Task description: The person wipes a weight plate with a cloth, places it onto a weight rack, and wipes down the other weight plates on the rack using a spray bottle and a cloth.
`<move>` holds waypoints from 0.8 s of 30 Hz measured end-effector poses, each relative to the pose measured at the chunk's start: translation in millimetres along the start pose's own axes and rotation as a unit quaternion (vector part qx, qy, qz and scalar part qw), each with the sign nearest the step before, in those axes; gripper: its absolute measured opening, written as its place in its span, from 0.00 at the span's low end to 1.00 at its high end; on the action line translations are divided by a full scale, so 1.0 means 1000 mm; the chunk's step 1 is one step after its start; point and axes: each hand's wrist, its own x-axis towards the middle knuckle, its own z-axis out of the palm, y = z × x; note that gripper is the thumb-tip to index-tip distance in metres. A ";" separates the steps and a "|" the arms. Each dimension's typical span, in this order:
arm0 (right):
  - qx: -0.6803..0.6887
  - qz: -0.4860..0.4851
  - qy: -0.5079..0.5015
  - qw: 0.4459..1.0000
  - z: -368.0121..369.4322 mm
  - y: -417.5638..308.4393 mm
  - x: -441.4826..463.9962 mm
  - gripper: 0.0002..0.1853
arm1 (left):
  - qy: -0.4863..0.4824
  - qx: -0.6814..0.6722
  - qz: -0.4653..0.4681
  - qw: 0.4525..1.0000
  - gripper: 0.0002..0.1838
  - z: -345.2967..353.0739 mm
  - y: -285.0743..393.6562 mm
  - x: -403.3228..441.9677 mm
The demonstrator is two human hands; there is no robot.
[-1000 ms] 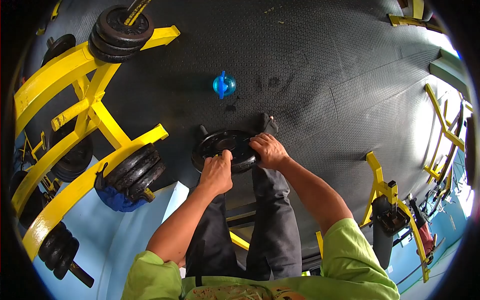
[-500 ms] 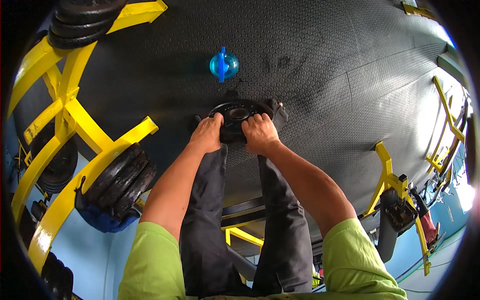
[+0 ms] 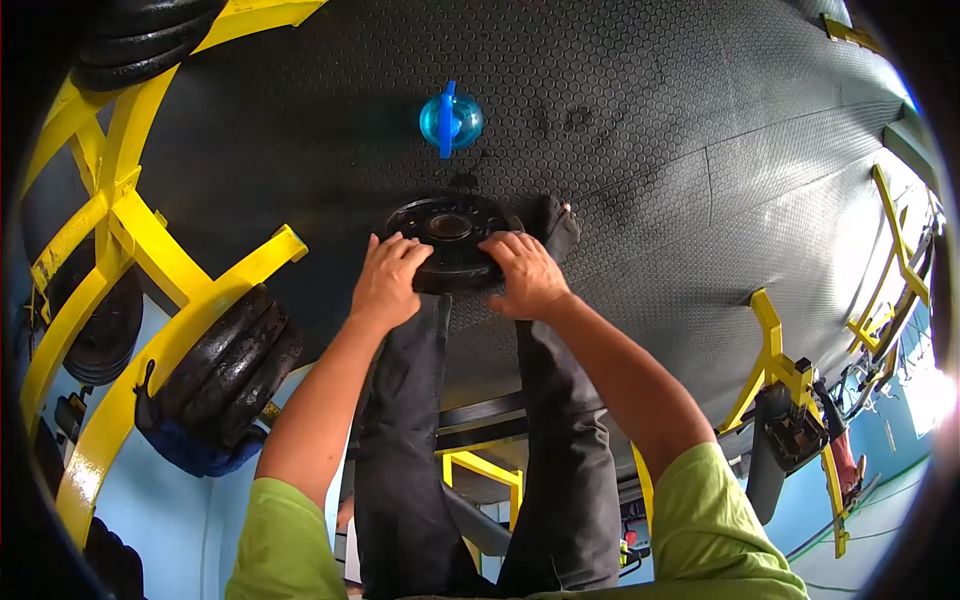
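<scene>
A round black weight plate [image 3: 450, 228] with a centre hole lies low in front of my legs, near my foot. Over its left near edge, my left hand [image 3: 393, 277] rests with the fingers bent and somewhat apart. My right hand [image 3: 524, 272] touches the right near edge, fingers over the rim and thumb spread toward the legs. Neither set of fingers is closed round the plate. Beyond it, a blue bottle [image 3: 451, 122] with a handle stands on the dark floor.
At left is a yellow rack [image 3: 165, 250] carrying black weight plates [image 3: 230, 365], with a dark blue cloth [image 3: 195, 440] beneath them. Yellow-framed equipment [image 3: 768, 350] stands at right. Textured black flooring [image 3: 640, 140] spreads ahead.
Both hands have shifted on the plate; the left moved off its middle to the left edge, and the fingers loosened. The view moved closer to the floor.
</scene>
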 end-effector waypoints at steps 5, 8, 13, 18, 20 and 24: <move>-0.017 -0.012 -0.200 0.980 0.004 0.034 0.043 0.26 | -0.103 -0.068 -0.038 0.992 0.32 -0.051 -0.004 0.017; -0.032 -0.022 -0.265 0.963 0.012 0.015 0.064 0.24 | -0.061 -0.293 -0.042 0.953 0.35 -0.060 -0.004 0.050; -0.083 0.079 -0.269 0.956 0.021 -0.052 0.079 0.18 | 0.032 -0.224 -0.152 0.962 0.26 -0.054 -0.015 0.053; -0.006 0.250 -0.282 0.926 -0.024 -0.084 0.060 0.18 | 0.042 -0.376 -0.131 0.916 0.15 -0.043 -0.005 -0.004; -0.019 0.306 -0.282 0.909 -0.065 -0.083 0.031 0.21 | -0.060 -0.339 -0.183 0.921 0.15 -0.073 0.021 -0.009; -0.049 0.354 -0.170 0.918 -0.149 -0.109 -0.059 0.24 | -0.035 -0.320 -0.160 0.933 0.22 -0.086 0.085 -0.052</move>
